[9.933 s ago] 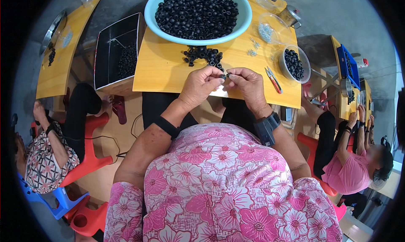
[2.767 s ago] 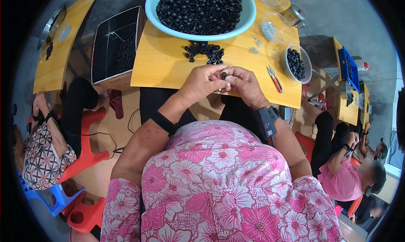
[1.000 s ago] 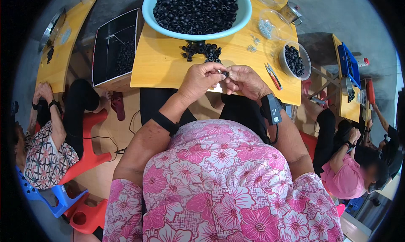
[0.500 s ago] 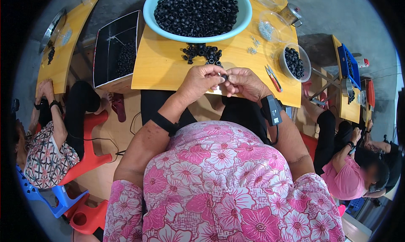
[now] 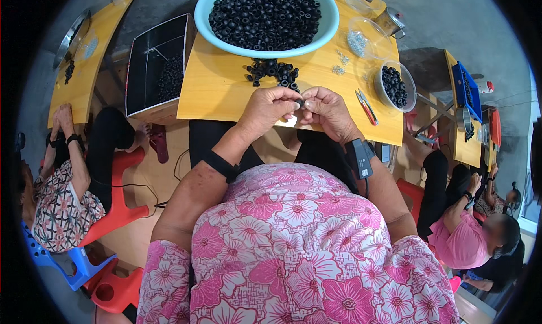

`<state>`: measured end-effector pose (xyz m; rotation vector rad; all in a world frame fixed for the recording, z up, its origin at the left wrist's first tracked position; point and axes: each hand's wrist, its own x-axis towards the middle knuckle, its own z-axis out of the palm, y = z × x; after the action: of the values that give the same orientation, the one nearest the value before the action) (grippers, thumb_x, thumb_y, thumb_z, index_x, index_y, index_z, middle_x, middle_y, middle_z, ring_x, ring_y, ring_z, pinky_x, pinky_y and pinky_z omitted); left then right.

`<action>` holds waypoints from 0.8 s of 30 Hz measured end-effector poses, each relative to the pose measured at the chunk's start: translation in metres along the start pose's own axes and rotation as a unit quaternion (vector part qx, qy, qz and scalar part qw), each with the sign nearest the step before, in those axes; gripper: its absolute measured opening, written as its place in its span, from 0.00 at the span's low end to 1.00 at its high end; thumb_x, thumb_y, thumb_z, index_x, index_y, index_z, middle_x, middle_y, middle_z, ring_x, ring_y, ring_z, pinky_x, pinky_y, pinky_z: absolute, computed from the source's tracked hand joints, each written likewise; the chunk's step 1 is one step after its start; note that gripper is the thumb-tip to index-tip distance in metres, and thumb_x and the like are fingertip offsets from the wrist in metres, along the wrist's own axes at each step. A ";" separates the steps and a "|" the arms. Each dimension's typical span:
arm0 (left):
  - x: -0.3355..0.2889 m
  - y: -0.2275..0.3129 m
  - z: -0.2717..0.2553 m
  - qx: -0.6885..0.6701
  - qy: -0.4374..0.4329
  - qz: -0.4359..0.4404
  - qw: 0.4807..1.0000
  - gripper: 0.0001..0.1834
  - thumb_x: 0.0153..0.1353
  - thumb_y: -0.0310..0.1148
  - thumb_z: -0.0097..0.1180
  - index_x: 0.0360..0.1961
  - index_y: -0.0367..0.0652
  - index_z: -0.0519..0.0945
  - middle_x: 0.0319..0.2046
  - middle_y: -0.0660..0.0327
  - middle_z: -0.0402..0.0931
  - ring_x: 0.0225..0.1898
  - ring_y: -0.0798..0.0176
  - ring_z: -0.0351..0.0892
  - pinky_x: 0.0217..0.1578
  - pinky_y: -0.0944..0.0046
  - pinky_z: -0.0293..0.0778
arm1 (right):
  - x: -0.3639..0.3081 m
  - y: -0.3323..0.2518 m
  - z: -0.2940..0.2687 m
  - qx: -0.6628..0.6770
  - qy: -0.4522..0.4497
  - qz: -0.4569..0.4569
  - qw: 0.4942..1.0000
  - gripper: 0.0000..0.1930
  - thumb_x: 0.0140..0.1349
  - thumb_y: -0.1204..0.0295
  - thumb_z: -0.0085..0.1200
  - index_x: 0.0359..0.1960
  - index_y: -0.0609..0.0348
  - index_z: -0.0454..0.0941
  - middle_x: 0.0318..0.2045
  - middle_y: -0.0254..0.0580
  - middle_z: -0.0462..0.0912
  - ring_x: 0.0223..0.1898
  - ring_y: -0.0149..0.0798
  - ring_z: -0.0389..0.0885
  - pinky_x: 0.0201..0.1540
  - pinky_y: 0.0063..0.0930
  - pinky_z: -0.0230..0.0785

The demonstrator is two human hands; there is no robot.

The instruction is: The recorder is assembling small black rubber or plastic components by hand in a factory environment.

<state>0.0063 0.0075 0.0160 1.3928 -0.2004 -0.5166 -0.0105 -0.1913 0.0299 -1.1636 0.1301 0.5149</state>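
Note:
My left hand (image 5: 264, 110) pinches a small black ring-shaped part (image 5: 300, 103) between thumb and forefinger, above the table's near edge. From the other side my right hand (image 5: 329, 112) closes its thumb and fingertips on the same part. Fingers cover most of it, and I cannot tell whether anything thinner is pinched along with it. Just beyond my fingertips lies a loose heap of similar black parts (image 5: 274, 71). Behind that heap a wide light-blue basin (image 5: 271, 54) holds a great many more.
On the yellow table (image 5: 217, 92), red-handled snips (image 5: 367, 107) lie right of my hands, near a clear tub (image 5: 410, 101) of black parts. Beyond are tiny metal pieces (image 5: 339, 70), clear containers and a metal mug (image 5: 389, 22). A black-lined box (image 5: 138, 70) stands left. Other people sit at both sides.
My right hand has shifted slightly, its fingers more gathered at the black part. My left hand keeps its pinch. At far right, the people have moved a little.

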 end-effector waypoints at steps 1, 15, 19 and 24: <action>0.000 0.000 0.000 0.001 0.007 -0.001 1.000 0.09 0.61 0.25 0.58 0.43 0.35 0.82 0.32 0.64 0.81 0.29 0.76 0.76 0.33 0.75 0.75 | 0.000 0.001 0.000 -0.001 -0.001 0.001 1.000 0.06 0.66 0.76 0.53 0.42 0.62 0.73 0.30 0.36 0.77 0.29 0.29 0.77 0.38 0.32 0.78; 0.000 -0.007 -0.001 -0.021 0.008 0.012 1.000 0.08 0.60 0.24 0.59 0.41 0.33 0.80 0.29 0.64 0.80 0.27 0.75 0.76 0.31 0.75 0.75 | -0.002 0.005 0.006 -0.021 0.054 -0.040 0.998 0.04 0.66 0.77 0.51 0.38 0.64 0.78 0.26 0.37 0.79 0.26 0.30 0.79 0.36 0.28 0.81; -0.002 -0.004 0.001 -0.023 0.003 0.002 1.000 0.08 0.62 0.25 0.58 0.41 0.34 0.80 0.30 0.65 0.79 0.29 0.76 0.75 0.32 0.75 0.74 | -0.003 0.005 0.007 -0.047 0.075 -0.039 0.995 0.04 0.66 0.77 0.52 0.38 0.65 0.77 0.27 0.38 0.79 0.27 0.30 0.79 0.37 0.30 0.81; -0.003 -0.007 0.003 -0.024 0.021 0.024 0.999 0.09 0.59 0.23 0.59 0.41 0.32 0.81 0.28 0.64 0.80 0.27 0.75 0.77 0.30 0.75 0.76 | -0.001 0.001 -0.002 -0.019 0.008 -0.003 1.000 0.05 0.65 0.74 0.54 0.39 0.62 0.77 0.29 0.38 0.81 0.28 0.31 0.80 0.40 0.32 0.80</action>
<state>0.0010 0.0054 0.0104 1.3480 -0.1863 -0.4502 -0.0114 -0.1927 0.0283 -1.2051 0.1308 0.5039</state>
